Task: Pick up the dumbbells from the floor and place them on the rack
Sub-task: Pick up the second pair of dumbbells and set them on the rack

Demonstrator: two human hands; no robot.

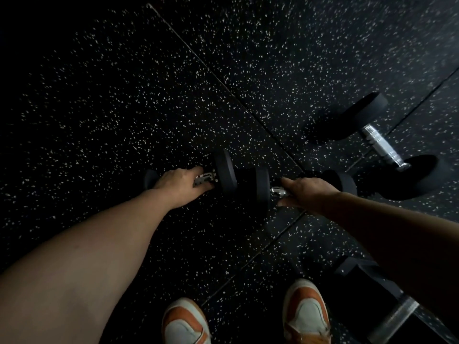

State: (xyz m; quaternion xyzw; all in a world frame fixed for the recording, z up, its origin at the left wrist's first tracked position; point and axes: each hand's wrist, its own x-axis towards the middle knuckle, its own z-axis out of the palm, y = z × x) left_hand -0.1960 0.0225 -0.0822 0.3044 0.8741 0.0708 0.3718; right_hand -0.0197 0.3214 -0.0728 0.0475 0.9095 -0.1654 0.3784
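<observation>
Two small black dumbbells lie end to end on the speckled rubber floor. My left hand (181, 183) is wrapped around the chrome handle of the left dumbbell (223, 175). My right hand (308, 192) grips the handle of the right dumbbell (263, 189), whose far head (347, 183) shows past my knuckles. Both dumbbells look to be resting on the floor. The rack is not in view.
A larger dumbbell (380, 142) with a chrome handle lies on the floor at the right. Another dumbbell (397, 316) lies at the bottom right beside my right shoe (306, 311). My left shoe (185, 321) is at the bottom centre. Floor mat seams (223, 83) cross the scene.
</observation>
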